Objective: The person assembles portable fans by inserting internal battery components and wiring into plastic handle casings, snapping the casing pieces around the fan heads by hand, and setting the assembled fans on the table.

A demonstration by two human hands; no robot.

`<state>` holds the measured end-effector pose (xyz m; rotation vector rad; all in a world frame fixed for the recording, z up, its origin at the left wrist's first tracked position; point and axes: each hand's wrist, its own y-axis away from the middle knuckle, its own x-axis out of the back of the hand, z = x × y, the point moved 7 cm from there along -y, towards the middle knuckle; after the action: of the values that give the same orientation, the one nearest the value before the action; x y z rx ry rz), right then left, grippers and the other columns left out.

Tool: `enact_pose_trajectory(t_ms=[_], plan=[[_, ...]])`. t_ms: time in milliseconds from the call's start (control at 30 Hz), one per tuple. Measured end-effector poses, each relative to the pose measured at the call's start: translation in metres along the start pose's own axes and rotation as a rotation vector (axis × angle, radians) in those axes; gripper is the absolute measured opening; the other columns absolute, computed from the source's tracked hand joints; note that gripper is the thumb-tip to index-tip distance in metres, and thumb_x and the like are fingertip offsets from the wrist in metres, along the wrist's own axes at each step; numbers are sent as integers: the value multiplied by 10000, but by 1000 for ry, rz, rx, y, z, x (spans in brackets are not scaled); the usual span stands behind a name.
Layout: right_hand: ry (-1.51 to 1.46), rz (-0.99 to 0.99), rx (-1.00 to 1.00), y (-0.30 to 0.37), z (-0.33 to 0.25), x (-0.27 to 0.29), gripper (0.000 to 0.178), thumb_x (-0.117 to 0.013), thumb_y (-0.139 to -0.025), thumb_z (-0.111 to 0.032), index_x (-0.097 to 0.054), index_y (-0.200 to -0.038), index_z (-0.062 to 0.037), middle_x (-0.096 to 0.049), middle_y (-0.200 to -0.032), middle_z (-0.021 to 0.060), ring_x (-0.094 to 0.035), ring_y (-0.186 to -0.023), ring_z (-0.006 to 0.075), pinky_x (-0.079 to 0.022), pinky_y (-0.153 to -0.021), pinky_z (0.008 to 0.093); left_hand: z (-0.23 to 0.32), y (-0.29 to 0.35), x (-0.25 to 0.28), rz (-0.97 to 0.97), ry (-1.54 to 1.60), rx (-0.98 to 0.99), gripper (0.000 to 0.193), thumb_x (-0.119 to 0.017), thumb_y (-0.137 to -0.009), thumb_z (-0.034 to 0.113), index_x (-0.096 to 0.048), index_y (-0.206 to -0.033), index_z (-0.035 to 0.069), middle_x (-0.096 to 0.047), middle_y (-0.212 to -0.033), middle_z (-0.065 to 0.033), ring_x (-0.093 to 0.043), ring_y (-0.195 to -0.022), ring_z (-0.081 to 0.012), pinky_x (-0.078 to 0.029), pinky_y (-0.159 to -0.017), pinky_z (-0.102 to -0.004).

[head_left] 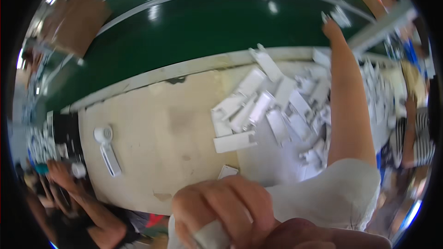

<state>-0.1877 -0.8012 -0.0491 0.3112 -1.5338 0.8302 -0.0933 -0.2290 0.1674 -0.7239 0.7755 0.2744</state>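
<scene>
Gripping a small white plastic part (pixel 208 235), my left hand (pixel 221 212) sits closed at the beige worktable's (pixel 157 129) near edge; right hand (pixel 333 26) reaches past the far edge, pinching a white piece (pixel 340 16).

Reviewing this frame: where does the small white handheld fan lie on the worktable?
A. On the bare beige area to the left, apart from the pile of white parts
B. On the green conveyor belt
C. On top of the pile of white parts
A: the white handheld fan lies alone on the bare beige worktable, well left of the pile of white parts.

Brown cardboard boxes (pixel 76 20) upper left, beyond green conveyor (pixel 207 23).
</scene>
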Motion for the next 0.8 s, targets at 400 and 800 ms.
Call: enact_pose_trajectory(t_ms=[400, 800], plan=[[148, -221, -73, 12, -3, 39, 370, -501, -760, -94, -510, -1129, -68, -552, -1100, 222, -531, -1011, 391, -429, -843, 453, -44, -3, 43, 161, 351, 228, 137, -470, -822, -6, -500, -954, 9, -584, -836, -117, -568, -746, -194, -440, -639, -300], [-615, 210, 485, 110, -234, 326, 221, -522, -876, -76, -538, -1081, 5, -549, -1008, 142, -529, -915, 261, -409, -811, 310, -85, -3, 74, 391, 209, 325, 340, -463, -894, 312, -447, -1143, 81, -500, -1095, -59, -507, -952, -169, -427, -776, -332]])
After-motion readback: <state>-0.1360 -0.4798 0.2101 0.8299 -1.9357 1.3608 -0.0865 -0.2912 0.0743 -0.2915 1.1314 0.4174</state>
